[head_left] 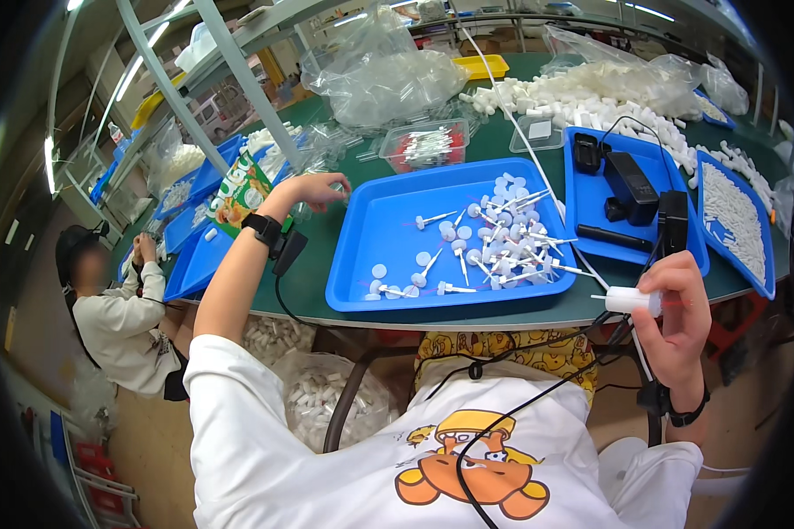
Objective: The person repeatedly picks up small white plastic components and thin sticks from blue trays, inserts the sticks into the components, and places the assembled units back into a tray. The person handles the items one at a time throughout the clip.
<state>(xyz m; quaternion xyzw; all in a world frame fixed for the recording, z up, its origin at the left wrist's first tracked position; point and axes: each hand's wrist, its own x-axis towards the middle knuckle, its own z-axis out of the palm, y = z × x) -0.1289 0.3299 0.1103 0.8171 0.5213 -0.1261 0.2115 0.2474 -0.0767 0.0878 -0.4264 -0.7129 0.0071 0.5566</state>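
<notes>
My right hand (682,309) is raised at the table's front edge, right of the large blue tray (348,264). Thumb and fingers pinch a white plastic cylinder (628,301) with a thin stem sticking out to its left. At the tray's far left corner, my left hand (316,189) hangs with loosely bent fingers, apart from each other, and nothing shows in them. Clear plastic tubes (322,141) lie just beyond it. Inside the tray are many white thin-stemmed pieces with round disc ends (507,251), mostly heaped at the right.
Behind the tray stands a clear box of thin white sticks (428,145). A second blue tray (582,216) holds black devices and cables. White cylinders (582,97) are piled at the back right. A green snack bag (241,192) stands left; another person (123,309) sits farther left.
</notes>
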